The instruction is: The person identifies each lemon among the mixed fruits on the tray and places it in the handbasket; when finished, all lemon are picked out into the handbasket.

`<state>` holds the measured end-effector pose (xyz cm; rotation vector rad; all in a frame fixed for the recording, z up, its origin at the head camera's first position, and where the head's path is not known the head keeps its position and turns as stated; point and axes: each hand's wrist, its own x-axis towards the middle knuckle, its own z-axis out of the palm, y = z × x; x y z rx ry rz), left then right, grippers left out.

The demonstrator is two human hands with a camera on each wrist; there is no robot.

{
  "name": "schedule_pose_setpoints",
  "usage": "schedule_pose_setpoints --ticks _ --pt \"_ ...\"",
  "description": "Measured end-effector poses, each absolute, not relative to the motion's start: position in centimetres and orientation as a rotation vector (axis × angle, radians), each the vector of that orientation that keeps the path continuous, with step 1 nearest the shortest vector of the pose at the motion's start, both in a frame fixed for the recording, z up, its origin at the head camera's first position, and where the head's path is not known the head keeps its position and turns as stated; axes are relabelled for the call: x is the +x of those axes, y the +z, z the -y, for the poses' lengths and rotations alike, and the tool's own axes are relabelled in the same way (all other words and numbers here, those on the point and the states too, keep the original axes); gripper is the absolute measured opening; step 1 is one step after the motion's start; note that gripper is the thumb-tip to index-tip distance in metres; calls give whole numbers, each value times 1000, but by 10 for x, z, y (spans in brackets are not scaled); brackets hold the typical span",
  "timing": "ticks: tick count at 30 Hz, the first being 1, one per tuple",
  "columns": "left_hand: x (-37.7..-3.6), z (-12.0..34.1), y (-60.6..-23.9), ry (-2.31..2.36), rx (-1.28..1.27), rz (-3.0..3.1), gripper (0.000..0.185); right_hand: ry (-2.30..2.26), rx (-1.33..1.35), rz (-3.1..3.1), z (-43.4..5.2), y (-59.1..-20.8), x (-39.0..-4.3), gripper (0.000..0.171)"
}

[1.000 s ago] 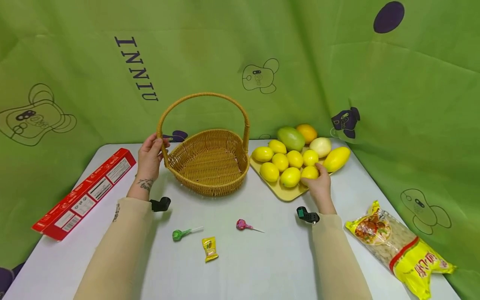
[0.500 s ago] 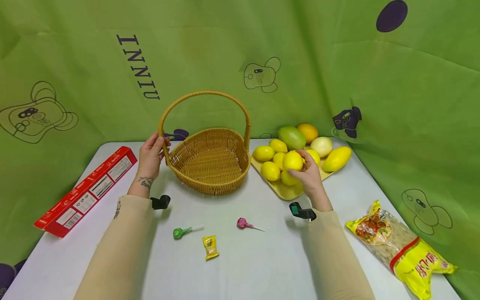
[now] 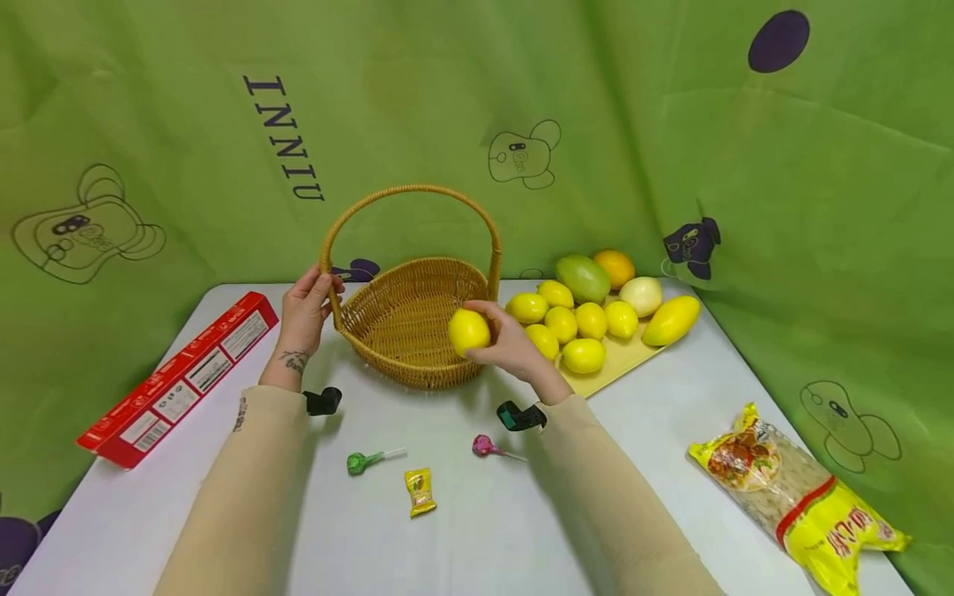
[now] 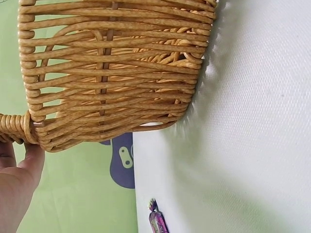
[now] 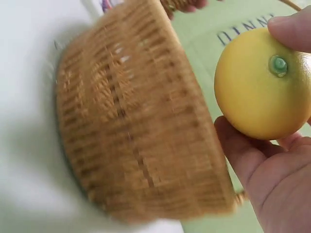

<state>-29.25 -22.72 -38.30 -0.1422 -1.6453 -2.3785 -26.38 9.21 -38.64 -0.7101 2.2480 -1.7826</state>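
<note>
My left hand (image 3: 304, 308) grips the base of the handle of a wicker basket (image 3: 417, 372), which stands at the back middle of the table. The left wrist view shows the fingers on the wrapped handle (image 4: 13, 127), just beyond the basket's woven side. My right hand (image 3: 510, 341) holds a yellow lemon (image 3: 469, 331) between thumb and fingers, at the basket's right front rim. Seen from the right wrist, the lemon (image 5: 262, 82) has a green stem end and is held above rim level. The basket's inside shows bare weave in the head view.
At the right, a yellow tray (image 3: 622, 364) bears several lemons, a green mango (image 3: 582, 278) and other fruit. A red box (image 3: 179, 381) lies left, a yellow food bag (image 3: 797, 497) right. In front are two lollipops (image 3: 358, 463) and a yellow-wrapped candy (image 3: 421, 492).
My right hand has picked a lemon from the front of the tray and carried it left to the basket's rim. The left hand keeps its grip on the handle.
</note>
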Motion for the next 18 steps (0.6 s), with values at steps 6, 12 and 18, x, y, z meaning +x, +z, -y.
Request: schedule_pose_setpoints --ticks 6,12,18 --pt "-294 225 -384 -2356 -139 1662 17 -1757 -706 -2198 -72 -386 -271 69" --pt "-294 224 -384 -2347 -124 1672 19 -2002 -774 -2058 -72 -390 -274 65" --pt "-292 226 -384 -2334 -118 1666 19 -2206 -724 -1983 -92 -391 -265 61"
